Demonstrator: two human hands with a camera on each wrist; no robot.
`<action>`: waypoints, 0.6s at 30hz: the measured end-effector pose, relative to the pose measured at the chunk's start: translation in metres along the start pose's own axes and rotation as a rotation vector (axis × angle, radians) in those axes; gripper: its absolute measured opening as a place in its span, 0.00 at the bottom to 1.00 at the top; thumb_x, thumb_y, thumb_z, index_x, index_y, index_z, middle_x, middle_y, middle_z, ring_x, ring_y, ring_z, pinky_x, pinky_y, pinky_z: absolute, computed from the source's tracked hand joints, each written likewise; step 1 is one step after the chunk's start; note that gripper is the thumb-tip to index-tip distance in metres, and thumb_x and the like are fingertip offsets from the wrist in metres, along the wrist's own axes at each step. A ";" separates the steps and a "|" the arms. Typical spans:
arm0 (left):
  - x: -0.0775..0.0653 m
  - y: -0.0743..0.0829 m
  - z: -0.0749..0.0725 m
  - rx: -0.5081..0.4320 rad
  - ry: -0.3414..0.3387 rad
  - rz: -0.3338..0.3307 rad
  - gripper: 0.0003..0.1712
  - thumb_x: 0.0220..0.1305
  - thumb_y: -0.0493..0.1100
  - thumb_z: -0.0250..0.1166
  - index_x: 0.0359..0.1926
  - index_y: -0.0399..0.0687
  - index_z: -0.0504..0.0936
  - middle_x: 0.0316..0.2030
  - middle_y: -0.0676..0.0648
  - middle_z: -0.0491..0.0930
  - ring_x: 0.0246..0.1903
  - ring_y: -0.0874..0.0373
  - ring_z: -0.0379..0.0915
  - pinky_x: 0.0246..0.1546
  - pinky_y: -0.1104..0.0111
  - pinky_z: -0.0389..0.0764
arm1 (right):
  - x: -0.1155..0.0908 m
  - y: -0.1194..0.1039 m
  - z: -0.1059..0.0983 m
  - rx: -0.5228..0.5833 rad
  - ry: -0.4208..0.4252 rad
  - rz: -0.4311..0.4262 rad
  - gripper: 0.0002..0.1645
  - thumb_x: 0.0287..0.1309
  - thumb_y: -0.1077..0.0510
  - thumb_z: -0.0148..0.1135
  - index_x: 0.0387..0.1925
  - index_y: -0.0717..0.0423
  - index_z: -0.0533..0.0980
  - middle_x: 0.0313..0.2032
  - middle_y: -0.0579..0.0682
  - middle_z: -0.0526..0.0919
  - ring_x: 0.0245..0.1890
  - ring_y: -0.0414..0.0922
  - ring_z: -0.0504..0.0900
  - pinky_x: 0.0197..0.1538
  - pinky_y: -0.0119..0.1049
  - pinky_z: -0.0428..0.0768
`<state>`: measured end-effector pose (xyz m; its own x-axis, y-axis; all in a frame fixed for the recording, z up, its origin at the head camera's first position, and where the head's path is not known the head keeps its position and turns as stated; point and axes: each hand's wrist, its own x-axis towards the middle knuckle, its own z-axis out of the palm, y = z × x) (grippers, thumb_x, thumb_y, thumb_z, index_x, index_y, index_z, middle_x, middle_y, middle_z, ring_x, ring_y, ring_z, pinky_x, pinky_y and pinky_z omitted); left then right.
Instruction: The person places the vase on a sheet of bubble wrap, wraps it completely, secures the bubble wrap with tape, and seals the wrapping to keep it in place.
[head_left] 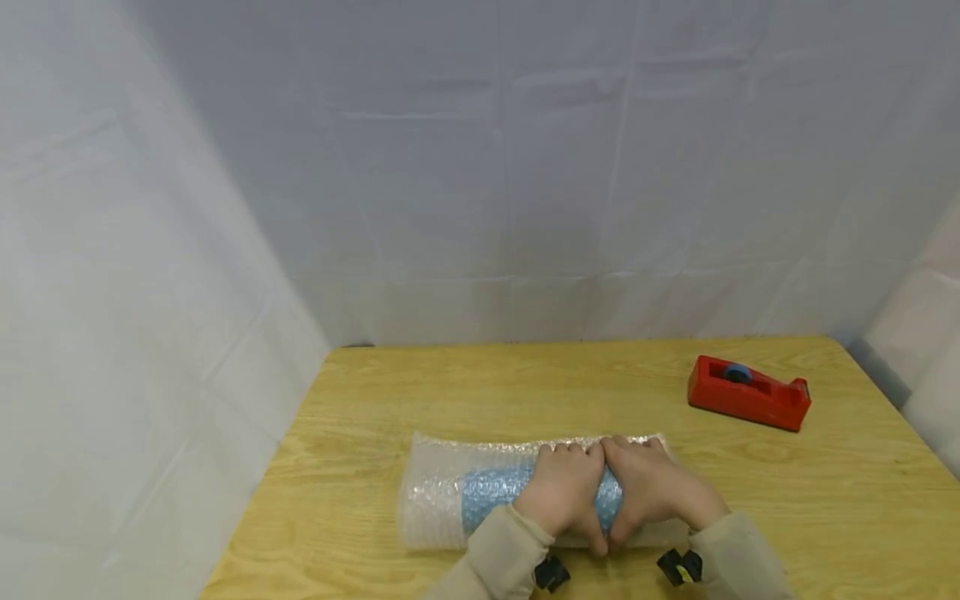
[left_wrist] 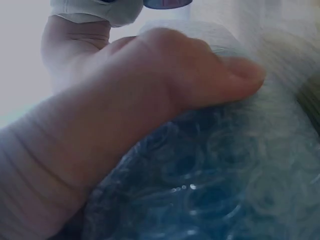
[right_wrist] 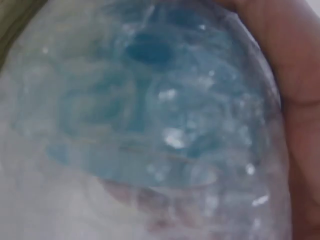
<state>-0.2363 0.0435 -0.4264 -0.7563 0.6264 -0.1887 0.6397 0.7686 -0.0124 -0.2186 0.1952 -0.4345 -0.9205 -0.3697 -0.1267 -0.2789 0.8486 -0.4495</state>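
Note:
A roll of clear bubble wrap [head_left: 435,496] lies crosswise near the front of the table, with a blue cylinder-like object [head_left: 491,492] showing through it. Side by side on its right half, both hands grip the bundle from above. The left hand [head_left: 566,492] has its fingers over the far side and its thumb down the near side; its thumb [left_wrist: 225,80] presses on the wrap in the left wrist view. Mirroring it, the right hand [head_left: 648,483] holds the roll close to its right end. In the right wrist view the bubbled plastic [right_wrist: 170,115] fills most of the picture beside that hand.
A red tape dispenser [head_left: 750,396] with a blue-cored roll stands at the back right of the wooden table [head_left: 360,400]. White sheeting [head_left: 487,208] hangs behind the table and along both sides. Small black devices sit under each wrist.

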 end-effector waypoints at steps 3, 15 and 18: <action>-0.002 0.000 0.000 -0.019 0.010 0.018 0.57 0.21 0.71 0.83 0.56 0.55 0.73 0.45 0.52 0.81 0.44 0.55 0.77 0.47 0.61 0.76 | -0.002 -0.001 0.000 0.015 0.004 -0.004 0.52 0.12 0.44 0.86 0.49 0.51 0.73 0.42 0.42 0.76 0.42 0.44 0.75 0.50 0.56 0.66; 0.006 -0.006 0.002 -0.046 0.023 0.063 0.61 0.17 0.69 0.84 0.60 0.55 0.75 0.46 0.54 0.82 0.43 0.56 0.79 0.43 0.64 0.79 | -0.012 -0.005 0.005 -0.047 0.067 0.027 0.74 0.19 0.38 0.84 0.69 0.65 0.60 0.61 0.57 0.75 0.56 0.55 0.76 0.61 0.67 0.60; 0.008 -0.008 0.000 -0.078 0.007 0.062 0.64 0.18 0.68 0.85 0.63 0.54 0.74 0.46 0.54 0.83 0.43 0.57 0.80 0.41 0.64 0.80 | -0.016 -0.012 0.009 -0.164 0.116 0.058 0.75 0.21 0.35 0.82 0.70 0.66 0.60 0.61 0.58 0.74 0.58 0.59 0.74 0.63 0.67 0.58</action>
<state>-0.2477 0.0423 -0.4276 -0.7166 0.6738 -0.1803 0.6730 0.7358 0.0752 -0.1977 0.1874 -0.4350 -0.9590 -0.2806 -0.0409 -0.2568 0.9208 -0.2936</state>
